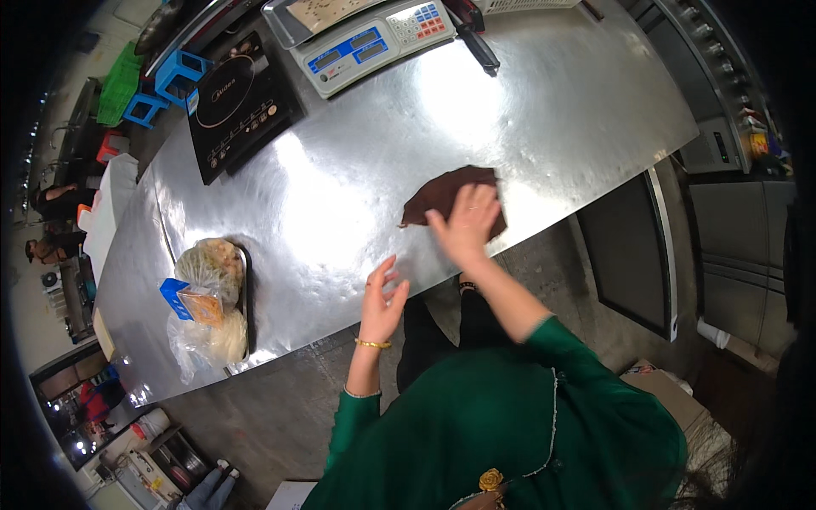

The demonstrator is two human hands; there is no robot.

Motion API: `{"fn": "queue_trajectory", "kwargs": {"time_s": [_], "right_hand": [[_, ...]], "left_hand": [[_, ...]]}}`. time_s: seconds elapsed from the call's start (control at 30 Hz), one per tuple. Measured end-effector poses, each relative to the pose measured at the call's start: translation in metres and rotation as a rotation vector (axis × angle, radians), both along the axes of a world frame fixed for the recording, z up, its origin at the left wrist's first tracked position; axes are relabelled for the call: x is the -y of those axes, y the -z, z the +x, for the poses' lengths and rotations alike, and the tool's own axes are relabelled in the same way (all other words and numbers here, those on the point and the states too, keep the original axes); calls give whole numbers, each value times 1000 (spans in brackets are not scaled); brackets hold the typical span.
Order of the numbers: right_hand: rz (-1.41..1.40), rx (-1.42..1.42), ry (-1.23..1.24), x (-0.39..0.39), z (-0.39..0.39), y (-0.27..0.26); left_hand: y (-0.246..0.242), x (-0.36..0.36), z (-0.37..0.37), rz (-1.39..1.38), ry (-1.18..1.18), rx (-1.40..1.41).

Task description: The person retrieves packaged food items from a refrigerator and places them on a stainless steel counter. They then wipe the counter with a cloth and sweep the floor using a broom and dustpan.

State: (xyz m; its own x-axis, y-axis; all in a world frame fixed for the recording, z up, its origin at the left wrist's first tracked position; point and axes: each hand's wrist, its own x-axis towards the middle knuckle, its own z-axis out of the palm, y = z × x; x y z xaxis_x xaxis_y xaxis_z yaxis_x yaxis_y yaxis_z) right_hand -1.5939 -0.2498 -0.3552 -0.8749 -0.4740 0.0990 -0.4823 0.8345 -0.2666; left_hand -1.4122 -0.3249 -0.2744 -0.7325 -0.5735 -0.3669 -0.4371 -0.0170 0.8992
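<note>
My right hand [470, 224] lies flat on a dark brown cloth [430, 196], its fingers spread and slightly blurred. The cloth is spread on the stainless steel table [357, 146], close to the edge nearest me, and my palm and fingers cover part of it. To the left of the cloth, my left hand [384, 303] hovers near the table edge. Its fingers are loosely bent and apart, with nothing between them.
A tray [249, 299] with plastic-bagged food [210, 268] sits at left. Farther back are a Midea induction cooker [233, 105], a digital scale [376, 44] and a black-handled tool [479, 51]. Below the right edge stands a dark cabinet door [628, 255]. Other people [60, 248] appear far left.
</note>
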Motion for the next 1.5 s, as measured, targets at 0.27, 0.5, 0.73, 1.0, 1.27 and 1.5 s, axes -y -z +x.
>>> {"fn": "queue_trajectory", "kwargs": {"time_s": [0.27, 0.5, 0.73, 1.0, 1.27, 1.5], "right_hand": [[-356, -50, -796, 118, -87, 0], [-210, -13, -386, -48, -181, -16], [-92, -5, -549, 3, -184, -22], [-50, -164, -306, 217, -115, 9], [-26, -157, -625, 299, -16, 2], [-518, 185, -1417, 277, 102, 1]], "left_hand": [[-9, -21, -9, -4, -118, 56], [16, -38, 9, 125, -209, 95], [15, -36, -15, 248, -232, 41], [11, -54, 36, 204, -445, 106], [0, -73, 77, 236, -669, 56], [-15, -61, 74, 174, -647, 81]]}}
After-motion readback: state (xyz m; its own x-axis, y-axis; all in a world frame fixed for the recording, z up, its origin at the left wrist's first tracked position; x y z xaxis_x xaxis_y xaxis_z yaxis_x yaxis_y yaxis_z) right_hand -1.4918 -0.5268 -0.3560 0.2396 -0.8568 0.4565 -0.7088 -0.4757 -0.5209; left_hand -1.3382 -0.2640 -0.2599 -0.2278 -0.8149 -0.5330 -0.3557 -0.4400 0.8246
